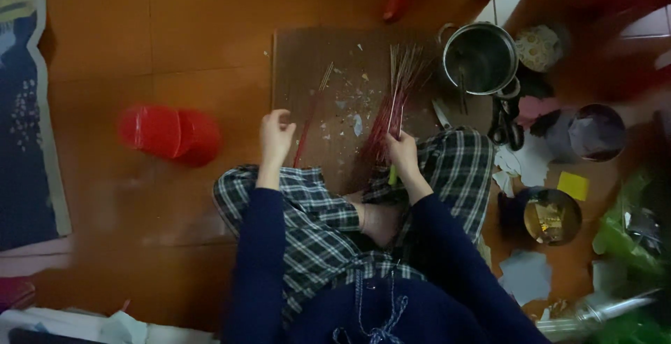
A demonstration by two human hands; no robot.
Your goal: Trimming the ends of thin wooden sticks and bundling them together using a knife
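Observation:
I sit cross-legged on an orange tiled floor in checked trousers and dark blue sleeves. A brown board (300, 57) lies in front of my knees, strewn with paper scraps. My right hand (402, 149) grips a bundle of thin sticks (400, 89) with red lower ends, fanned out over the board. My left hand (275, 136) hovers loosely curled, holding nothing, beside a few loose red-ended sticks (309, 117) on the board.
A red lidded container (168, 132) lies on its side to the left. At right stand a steel pot (481, 57), black scissors (502, 122), two round tins (552, 216), a yellow note, paper scraps and green plastic bags (629, 239). A patterned mat (24, 106) borders the left.

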